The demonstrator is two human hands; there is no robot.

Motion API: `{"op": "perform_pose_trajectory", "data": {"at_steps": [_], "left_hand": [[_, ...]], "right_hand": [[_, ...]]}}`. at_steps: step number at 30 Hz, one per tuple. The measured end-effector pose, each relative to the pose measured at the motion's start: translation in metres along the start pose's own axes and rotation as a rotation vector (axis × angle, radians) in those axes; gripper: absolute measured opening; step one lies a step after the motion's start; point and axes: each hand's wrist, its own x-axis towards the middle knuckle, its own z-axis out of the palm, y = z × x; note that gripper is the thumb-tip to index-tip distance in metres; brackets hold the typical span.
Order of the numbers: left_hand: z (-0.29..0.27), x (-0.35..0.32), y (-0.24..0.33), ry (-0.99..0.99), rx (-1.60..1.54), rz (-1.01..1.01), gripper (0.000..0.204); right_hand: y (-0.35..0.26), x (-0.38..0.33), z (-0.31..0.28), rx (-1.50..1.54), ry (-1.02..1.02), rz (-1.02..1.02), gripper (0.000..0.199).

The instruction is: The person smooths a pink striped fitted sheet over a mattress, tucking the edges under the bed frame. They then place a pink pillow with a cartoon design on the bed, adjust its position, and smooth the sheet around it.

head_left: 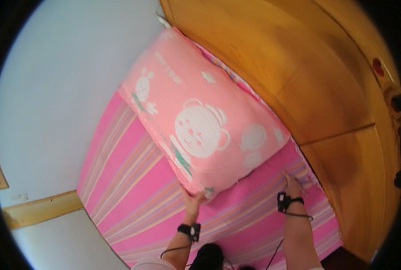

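Observation:
A pink pillow (164,105) with white bear, rabbit and star figures lies at the head of a bed. The bed has a pink striped sheet (133,177). At the pillow's near corner, my left hand (192,202) has its fingers and thumb closed round the edge. My right hand (294,186) is apart from the pillow, just off its right corner and low over the sheet. Its fingers are stretched out, and nothing shows in them. Each wrist wears a black strap with a small device and a thin cable.
A brown wooden headboard (272,58) runs along the far right side of the bed. The pale wall (79,81) closes off the left. Wooden trim (47,210) shows low on the left. Dark shapes of my legs (207,257) are at the bottom edge.

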Motion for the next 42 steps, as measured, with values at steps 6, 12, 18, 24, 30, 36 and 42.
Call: {"op": "perform_pose_trajectory", "data": {"at_steps": [6, 12, 18, 24, 30, 36, 42], "left_hand": [[-0.030, 0.009, 0.059, -0.069, -0.392, -0.426, 0.036], [-0.022, 0.033, 0.044, -0.285, -0.275, -0.654, 0.019], [-0.051, -0.001, -0.033, -0.119, -0.044, -0.231, 0.057], [-0.071, -0.070, -0.083, -0.081, 1.106, -0.761, 0.173], [-0.045, -0.071, -0.129, -0.090, 1.331, -1.069, 0.182], [-0.052, -0.076, -0.109, -0.057, 1.025, -0.900, 0.185], [-0.051, -0.070, -0.093, -0.080, 0.909, -0.843, 0.187]], "right_hand": [[0.022, 0.040, 0.016, 0.071, 0.111, 0.077, 0.105], [0.008, 0.033, 0.007, 0.096, 0.009, 0.215, 0.122], [0.001, 0.004, 0.002, 0.044, 0.053, 0.062, 0.105], [0.001, 0.012, 0.010, 0.207, 0.187, 0.257, 0.111], [0.005, 0.023, 0.008, -0.495, 0.093, 0.050, 0.080], [0.028, 0.002, 0.008, 0.364, -0.069, -0.307, 0.071], [0.035, 0.013, 0.007, 0.313, -0.044, -0.321, 0.094]]}}
